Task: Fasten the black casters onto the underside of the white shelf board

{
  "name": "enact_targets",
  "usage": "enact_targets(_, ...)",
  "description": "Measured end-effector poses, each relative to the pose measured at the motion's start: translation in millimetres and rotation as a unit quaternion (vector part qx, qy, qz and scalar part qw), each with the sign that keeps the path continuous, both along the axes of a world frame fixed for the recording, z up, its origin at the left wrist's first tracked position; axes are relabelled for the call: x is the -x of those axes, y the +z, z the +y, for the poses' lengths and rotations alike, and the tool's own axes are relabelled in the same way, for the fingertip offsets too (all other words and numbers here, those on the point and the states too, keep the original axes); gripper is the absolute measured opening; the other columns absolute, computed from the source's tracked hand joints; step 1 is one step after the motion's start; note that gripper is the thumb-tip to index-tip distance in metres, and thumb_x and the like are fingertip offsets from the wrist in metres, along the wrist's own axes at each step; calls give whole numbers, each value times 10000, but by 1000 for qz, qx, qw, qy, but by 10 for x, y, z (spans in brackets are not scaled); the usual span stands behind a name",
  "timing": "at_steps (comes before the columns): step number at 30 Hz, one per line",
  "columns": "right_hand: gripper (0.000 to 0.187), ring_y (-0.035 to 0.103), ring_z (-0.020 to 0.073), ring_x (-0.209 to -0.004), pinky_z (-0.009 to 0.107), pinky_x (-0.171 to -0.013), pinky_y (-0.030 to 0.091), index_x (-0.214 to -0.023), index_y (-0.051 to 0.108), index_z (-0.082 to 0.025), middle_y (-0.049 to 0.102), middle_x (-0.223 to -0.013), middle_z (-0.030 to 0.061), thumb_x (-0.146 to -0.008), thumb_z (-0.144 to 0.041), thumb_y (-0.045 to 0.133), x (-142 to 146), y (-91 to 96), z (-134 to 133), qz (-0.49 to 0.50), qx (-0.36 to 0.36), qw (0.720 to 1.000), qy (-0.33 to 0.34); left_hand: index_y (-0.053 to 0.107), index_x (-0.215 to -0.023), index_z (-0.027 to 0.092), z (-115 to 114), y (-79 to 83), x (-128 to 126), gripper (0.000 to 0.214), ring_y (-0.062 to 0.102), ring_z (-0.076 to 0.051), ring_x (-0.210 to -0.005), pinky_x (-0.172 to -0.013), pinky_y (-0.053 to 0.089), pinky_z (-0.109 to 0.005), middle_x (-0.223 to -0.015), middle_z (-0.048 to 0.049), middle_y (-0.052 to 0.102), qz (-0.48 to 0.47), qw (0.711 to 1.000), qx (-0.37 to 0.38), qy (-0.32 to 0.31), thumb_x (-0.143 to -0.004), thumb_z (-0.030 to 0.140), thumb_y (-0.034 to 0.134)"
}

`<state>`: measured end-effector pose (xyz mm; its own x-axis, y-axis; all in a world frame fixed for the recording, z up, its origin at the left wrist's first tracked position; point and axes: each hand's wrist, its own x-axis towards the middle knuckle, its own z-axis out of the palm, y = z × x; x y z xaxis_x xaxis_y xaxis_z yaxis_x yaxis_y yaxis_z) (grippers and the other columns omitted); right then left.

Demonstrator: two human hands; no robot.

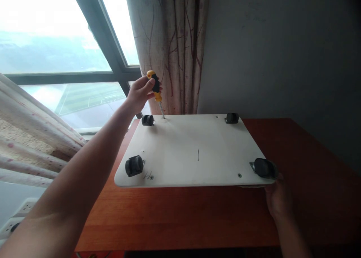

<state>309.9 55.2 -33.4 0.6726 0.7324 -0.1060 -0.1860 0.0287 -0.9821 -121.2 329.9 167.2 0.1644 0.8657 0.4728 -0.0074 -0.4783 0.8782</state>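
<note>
A white board (pixel 191 152) lies flat on a reddish wooden table (pixel 175 216), with black caster wheels at its corners: far left (pixel 147 120), far right (pixel 232 118), near left (pixel 134 166), near right (pixel 265 168). My left hand (pixel 141 93) is closed round a yellow and black screwdriver (pixel 155 88). The screwdriver stands nearly upright with its tip on the board beside the far left caster. My right hand (pixel 278 198) grips the board's near right corner from below, beside that caster; its fingers are mostly hidden.
A patterned curtain (pixel 175 47) hangs behind the board, next to a large window (pixel 64 51). A grey wall (pixel 282 51) stands to the right. A second curtain (pixel 31 130) and a white power strip (pixel 17 216) lie at the left.
</note>
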Motion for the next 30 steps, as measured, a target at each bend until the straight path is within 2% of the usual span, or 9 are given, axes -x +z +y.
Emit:
enact_targets(3,340,632,211,-894,337,-797,502,-857,650,-195,660,-822,8,-765,-521,683,2,0,0,5,-5,1000,6,669,-1030,183,-9,23,75,384,729,-176,-845,-710,606,-275,-976,-74,719,-14,1000,12,5,-860,524,716)
enact_targets(7,374,641,233,-936,351,-798,511,-880,660,-189,677,-860,33,-784,-550,661,-15,-19,-9,3,1,1000,7,663,-1022,180,-29,45,149,370,727,-187,-869,-733,611,-295,-979,-87,724,13,1000,1,-4,-874,517,702)
enact_targets(13,416,655,254,-946,370,-794,526,-891,659,-184,691,-865,52,-796,-587,620,-32,-33,-5,8,17,1000,12,647,-1051,185,-59,11,95,417,720,-179,-885,-781,610,-299,-1001,-83,720,-7,1000,6,-9,-836,532,736)
enact_targets(18,367,661,225,-883,342,-766,528,-865,645,-192,684,-818,25,-780,-550,648,-7,-25,13,23,13,1000,12,649,-1027,183,-73,-41,10,416,711,-171,-861,-775,601,-292,-973,-76,726,-12,998,-38,55,-807,518,760)
enact_targets(21,385,660,215,-870,324,-744,528,-829,648,-191,688,-811,25,-788,-573,646,7,-23,31,31,9,999,27,687,-989,150,-158,26,-59,389,700,-187,-887,-806,587,-314,-946,-75,733,39,991,-89,95,-768,451,797)
enact_targets(24,433,654,203,-848,308,-698,522,-855,662,-190,698,-849,27,-785,-617,651,-18,-6,32,30,10,999,38,719,-1022,131,-387,180,-166,366,685,-213,-929,-842,578,-363,-989,-83,744,113,981,-125,97,-764,380,795)
enact_targets(26,463,649,198,-827,302,-669,516,-907,679,-184,706,-891,35,-783,-629,661,-76,29,-12,7,26,998,61,722,-1093,140,-647,292,-254,372,674,-222,-961,-849,573,-381,-1048,-91,746,150,967,-178,108,-789,346,780)
enact_targets(28,487,645,193,-815,297,-661,515,-975,697,-174,711,-935,50,-796,-626,659,-159,100,-114,-34,47,996,71,721,-1139,169,-996,368,-349,361,669,-226,-976,-864,554,-392,-1082,-85,750,205,932,-271,129,-823,337,769)
enact_targets(30,494,639,182,-812,282,-659,514,-1035,704,-172,712,-958,58,-823,-613,639,-225,220,-274,-70,44,996,38,692,-1208,227,-1415,377,-448,351,662,-221,-1016,-914,520,-400,-1160,-49,748,307,871,-371,99,-875,331,736)
